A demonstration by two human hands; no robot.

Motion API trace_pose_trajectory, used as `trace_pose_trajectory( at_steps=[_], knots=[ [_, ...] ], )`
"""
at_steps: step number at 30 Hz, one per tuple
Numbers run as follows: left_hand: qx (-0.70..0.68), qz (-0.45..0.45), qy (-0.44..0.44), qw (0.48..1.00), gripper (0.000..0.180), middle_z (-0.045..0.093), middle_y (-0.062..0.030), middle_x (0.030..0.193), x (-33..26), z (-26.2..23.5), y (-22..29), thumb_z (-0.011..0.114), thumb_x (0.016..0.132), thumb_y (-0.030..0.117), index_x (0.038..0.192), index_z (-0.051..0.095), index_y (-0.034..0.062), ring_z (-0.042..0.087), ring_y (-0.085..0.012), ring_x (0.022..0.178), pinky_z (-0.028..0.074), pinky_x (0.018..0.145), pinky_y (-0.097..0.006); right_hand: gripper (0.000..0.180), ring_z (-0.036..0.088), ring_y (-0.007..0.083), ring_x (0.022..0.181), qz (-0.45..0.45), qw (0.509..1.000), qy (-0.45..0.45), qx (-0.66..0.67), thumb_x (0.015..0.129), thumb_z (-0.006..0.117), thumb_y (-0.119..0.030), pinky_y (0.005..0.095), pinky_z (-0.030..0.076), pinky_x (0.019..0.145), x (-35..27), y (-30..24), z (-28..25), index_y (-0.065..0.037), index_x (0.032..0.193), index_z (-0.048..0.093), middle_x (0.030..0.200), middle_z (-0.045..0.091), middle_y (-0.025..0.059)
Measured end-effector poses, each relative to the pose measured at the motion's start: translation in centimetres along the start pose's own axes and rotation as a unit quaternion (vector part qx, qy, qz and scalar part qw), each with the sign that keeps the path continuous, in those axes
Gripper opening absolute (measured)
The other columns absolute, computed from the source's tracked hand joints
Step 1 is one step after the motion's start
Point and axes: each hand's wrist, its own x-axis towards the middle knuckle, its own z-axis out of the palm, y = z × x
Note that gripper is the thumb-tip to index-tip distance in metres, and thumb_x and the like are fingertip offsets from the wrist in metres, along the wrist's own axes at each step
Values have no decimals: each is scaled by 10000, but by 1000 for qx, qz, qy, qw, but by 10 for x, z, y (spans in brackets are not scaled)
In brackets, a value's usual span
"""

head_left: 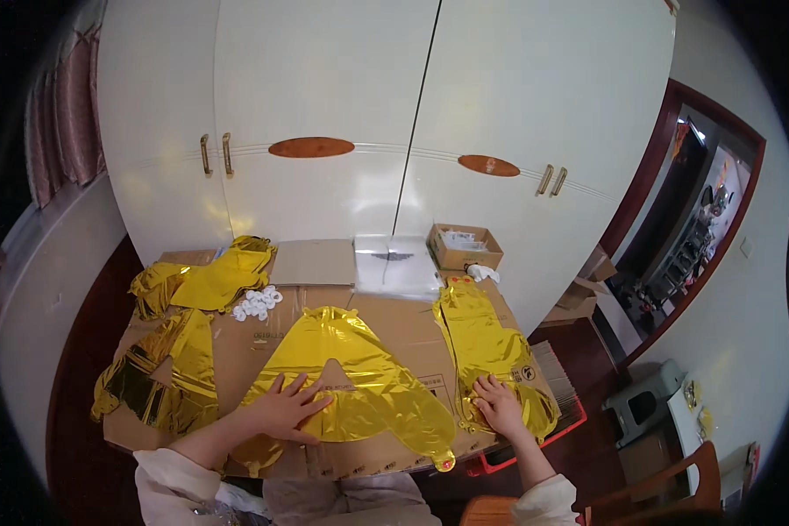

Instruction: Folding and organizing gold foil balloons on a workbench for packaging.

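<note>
A large flat gold foil balloon (359,377), shaped like a letter, lies spread in the middle of a cardboard work surface (403,329). My left hand (285,408) presses flat on its lower left leg, fingers spread. My right hand (498,405) rests with spread fingers on a second gold foil balloon (486,346), a long strip lying along the right side of the cardboard. Neither hand grips anything.
More gold foil balloons lie at the far left (206,280) and near left (162,373). A heap of small white pieces (256,303) sits beside them. Clear plastic bags (396,263) and an open cardboard box (463,247) stand at the back, against white wardrobe doors (368,123). A red crate (535,438) shows at right.
</note>
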Motion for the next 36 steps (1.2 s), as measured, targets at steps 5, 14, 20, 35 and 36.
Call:
trace_pose_trajectory(
  at_steps=[5,14,20,35,36],
  knots=[
    [-16,45,53,997,821,301,-162,1500,14,-25,5,565,827,646,1437,379,128,265,-388,1399,257,1070,-630,245,670,307,1006,-23,988,141,59,874,658,-173,388,522,838,4,13,11,-24,1065,699,1059,710,137],
    [-93,140,204,965,380,651,-139,1087,174,-68,99,618,882,339,1128,623,50,608,-320,1019,480,867,-425,133,559,65,708,228,861,68,449,920,654,-144,233,461,647,7,15,-17,-15,917,685,796,644,-16],
    [-469,-28,62,880,448,665,-170,712,255,-77,165,655,840,436,791,697,-8,655,-282,664,516,631,-400,165,564,56,799,160,889,62,424,963,601,-156,225,466,727,6,27,-12,-11,978,678,872,648,-24],
    [-588,-100,140,790,415,631,-107,599,290,-32,194,696,846,355,729,654,-41,639,-171,554,485,507,-318,510,613,155,948,-14,950,29,309,865,728,-154,287,493,854,17,-7,-42,44,1295,537,1039,660,76],
    [-582,-106,125,796,436,628,-109,596,284,-42,194,691,855,373,730,652,-43,641,-171,555,484,502,-316,506,616,150,932,21,959,12,282,859,731,-137,290,499,841,18,-12,-48,44,1291,540,1032,661,76]
  ],
)
